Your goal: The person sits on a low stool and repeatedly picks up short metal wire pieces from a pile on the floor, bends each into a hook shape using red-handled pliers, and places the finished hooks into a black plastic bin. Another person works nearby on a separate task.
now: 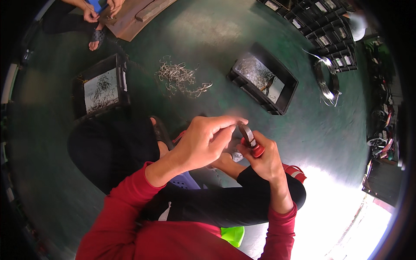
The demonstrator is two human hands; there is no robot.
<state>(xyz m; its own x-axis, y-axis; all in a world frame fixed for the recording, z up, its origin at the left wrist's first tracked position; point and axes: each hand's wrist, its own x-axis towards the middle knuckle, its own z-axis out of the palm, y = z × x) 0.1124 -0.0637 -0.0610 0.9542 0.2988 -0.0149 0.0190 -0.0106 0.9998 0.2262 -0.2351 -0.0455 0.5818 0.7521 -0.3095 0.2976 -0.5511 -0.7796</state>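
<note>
My right hand point(265, 158) is closed around a pair of red-handled pliers point(248, 135), with the dark metal jaws pointing up and away from me. My left hand point(203, 142) reaches across from the left, its thumb and index finger pinched close beside the jaws. Whatever lies between those fingertips is too small to make out. On the floor beyond my hands lies a loose pile of bent silver wire pieces point(175, 73). A black crate point(277, 106) beyond my hands to the right holds more thin wire pieces on a pale lining.
Another black crate point(123, 80) with dark wire bits stands on the left. A coil of silver wire point(321, 78) lies at the right, near stacked black crates point(318, 21). At the far left, another person's hands point(90, 15) are near a brown board point(125, 21).
</note>
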